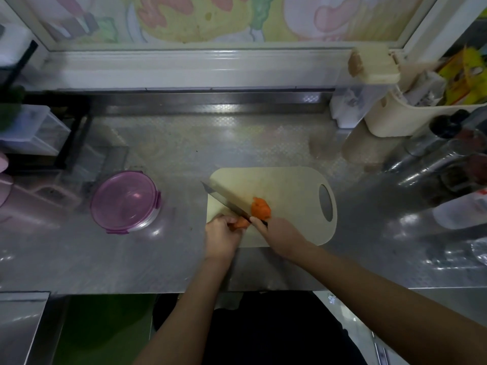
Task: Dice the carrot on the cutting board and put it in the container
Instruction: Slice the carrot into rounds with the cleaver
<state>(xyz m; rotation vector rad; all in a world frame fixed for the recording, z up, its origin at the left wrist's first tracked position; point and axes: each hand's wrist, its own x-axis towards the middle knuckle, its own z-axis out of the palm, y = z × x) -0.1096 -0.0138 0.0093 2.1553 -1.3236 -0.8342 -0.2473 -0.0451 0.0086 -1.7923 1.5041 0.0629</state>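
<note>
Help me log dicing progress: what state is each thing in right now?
Left hand: holds the carrot.
Right hand: grips the knife.
Carrot: partly cut, on the board.
Cut pieces: piled right of the blade.
Knife: blade between carrot and pieces.
Container: lid on, left of the board.
Board: flat on the counter.

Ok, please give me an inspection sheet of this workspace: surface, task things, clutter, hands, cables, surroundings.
Surface: steel counter, shiny, patterned.
Job's things: cutting board with cut carrot pile; carrot end; knife; container left of the board, purple lid on.
Clutter: cream basket and bottles at right; clear drawers at left.
Hands: left hand holds the carrot end; right hand grips the knife.
Cables: nothing seen.
Surroundings: painted wall behind the counter.
</note>
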